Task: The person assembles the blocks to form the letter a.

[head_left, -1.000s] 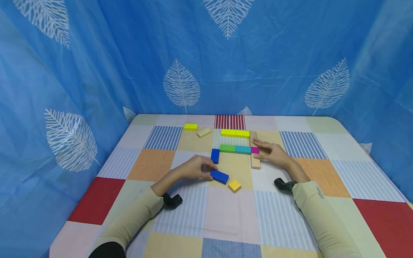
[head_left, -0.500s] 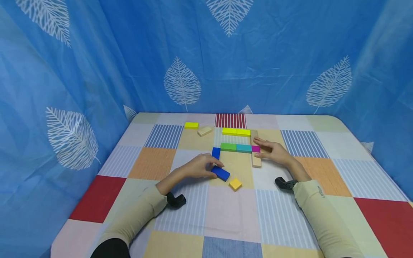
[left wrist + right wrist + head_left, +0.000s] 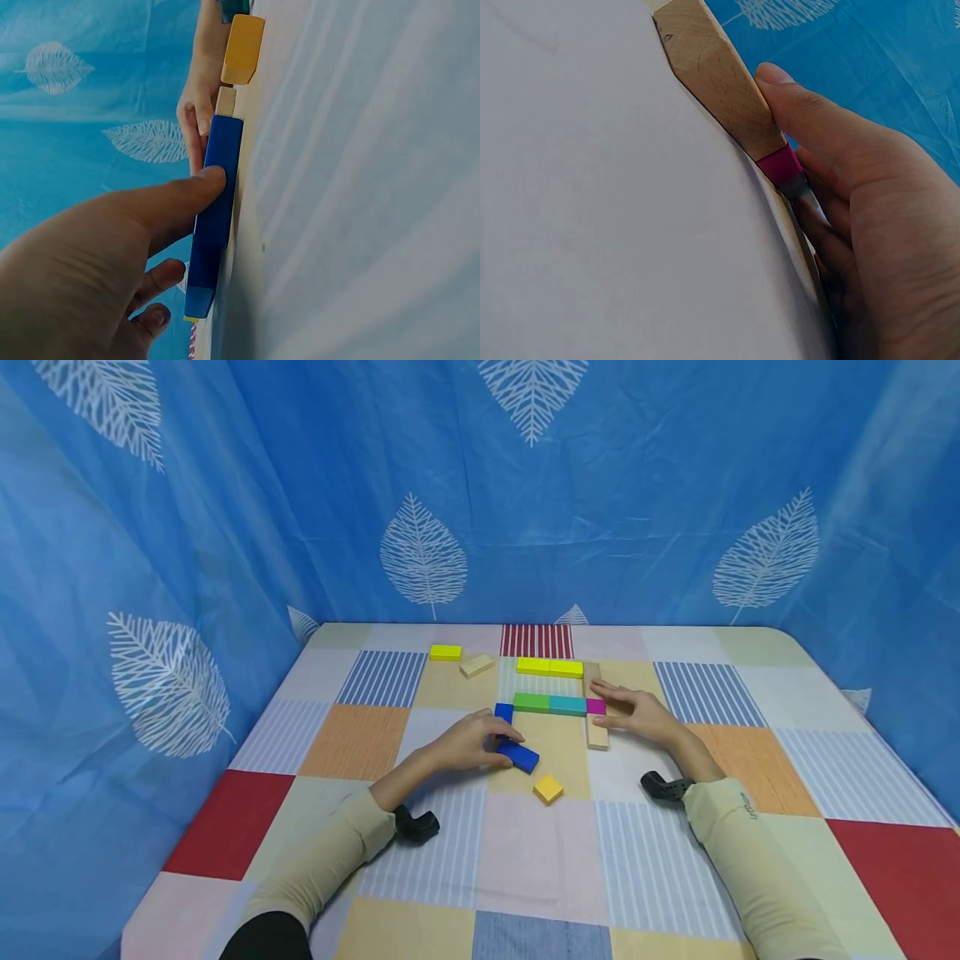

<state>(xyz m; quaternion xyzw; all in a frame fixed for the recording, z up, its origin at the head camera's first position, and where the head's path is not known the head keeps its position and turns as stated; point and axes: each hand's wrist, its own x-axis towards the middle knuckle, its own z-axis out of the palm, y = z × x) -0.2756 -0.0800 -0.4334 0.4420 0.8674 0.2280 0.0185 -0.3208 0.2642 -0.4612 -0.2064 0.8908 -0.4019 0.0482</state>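
My left hand (image 3: 468, 743) pinches a blue block (image 3: 519, 757) between thumb and fingers, close over the cloth. In the left wrist view the thumb lies on the long face of this blue block (image 3: 220, 150). Just beyond the hand lies a second blue block (image 3: 504, 712), partly hidden by the fingers. My right hand (image 3: 641, 714) rests its fairly straight fingers along a column made of a plain wooden block (image 3: 597, 735), a magenta block (image 3: 596, 706) and another plain block (image 3: 592, 672). In the right wrist view the thumb touches the near plain block (image 3: 720, 75).
Green (image 3: 531, 702) and teal (image 3: 567, 706) blocks run left from the magenta one. Behind them, two yellow blocks (image 3: 550, 667) form a row. A single yellow block (image 3: 446, 652) and a plain block (image 3: 476, 666) lie back left. An orange-yellow block (image 3: 548, 790) lies in front.
My left hand has moved a little to the right and away from me with the blue block, now covering more of the second blue block. The right hand stays on the column.
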